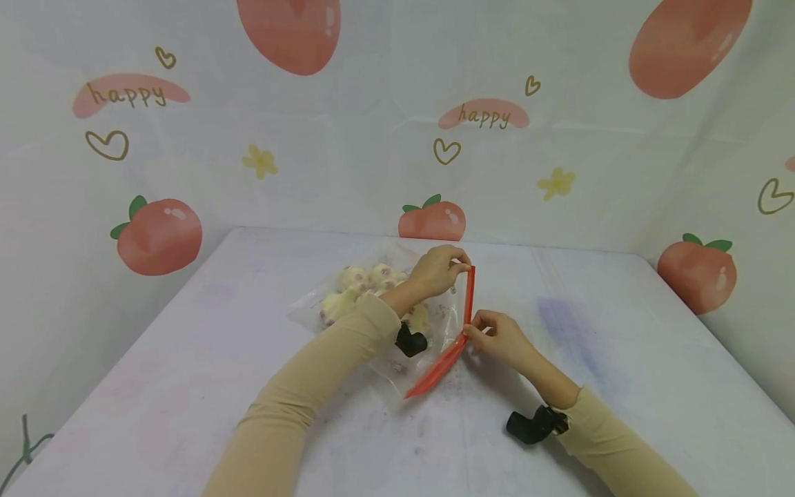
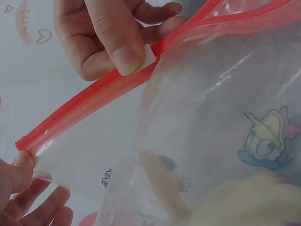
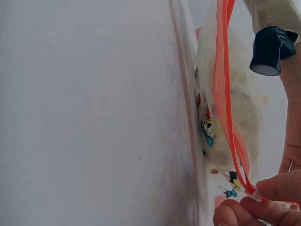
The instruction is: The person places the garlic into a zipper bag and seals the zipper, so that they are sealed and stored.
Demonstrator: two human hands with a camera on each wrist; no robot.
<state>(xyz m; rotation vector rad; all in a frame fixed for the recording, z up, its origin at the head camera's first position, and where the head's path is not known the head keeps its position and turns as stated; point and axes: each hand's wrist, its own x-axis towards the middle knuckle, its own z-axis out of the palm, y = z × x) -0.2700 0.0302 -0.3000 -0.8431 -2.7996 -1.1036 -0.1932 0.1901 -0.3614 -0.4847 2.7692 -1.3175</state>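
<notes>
A clear zip bag (image 1: 444, 319) with cartoon prints lies on the table, holding several pale garlic bulbs (image 1: 339, 302) with purplish ends. Along its right side runs a red zip strip (image 1: 469, 295). My left hand (image 1: 433, 272) reaches over the bag and pinches the strip's far end between thumb and fingers. Partway along, my right hand (image 1: 502, 339) pinches the white slider (image 2: 149, 55) between thumb and forefinger. Between the hands the strip looks joined; on the near side of the slider its two red edges part, as the right wrist view shows. The left forearm covers some bulbs.
The pale table (image 1: 205, 386) carries a bluish stain (image 1: 568, 331) to the right of the hands. A printed cloth (image 1: 348, 131) hangs behind it. Black wrist cameras sit on the left wrist (image 1: 411, 339) and right wrist (image 1: 534, 424). A dark cord (image 1: 26, 449) shows at lower left.
</notes>
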